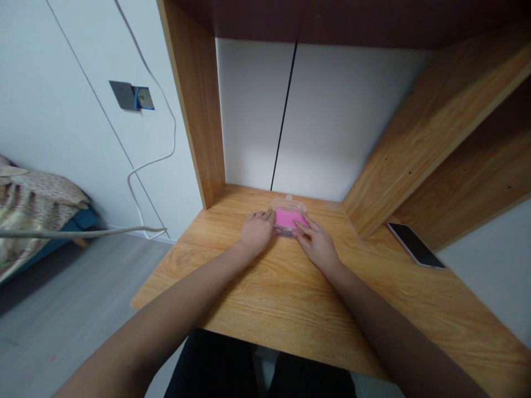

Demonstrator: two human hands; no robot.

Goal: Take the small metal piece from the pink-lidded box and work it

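Box point(289, 218), one, clear plastic with pink contents, sits far-centre on the desk point(265, 298), close to the back wall. Left hand point(256, 233) rests at its left side, fingers loosely curled, fingertips touching the box. Right hand point(316, 242) is at its right side, fingers spread over the near right corner, touching but not clamping. Risk, as a judgement: the box looks light, so uneven pressure from either hand could slide it into the wall or tip it. One phone point(415, 244) lies far right, well apart. One cable point(153, 160) hangs down the left wall.
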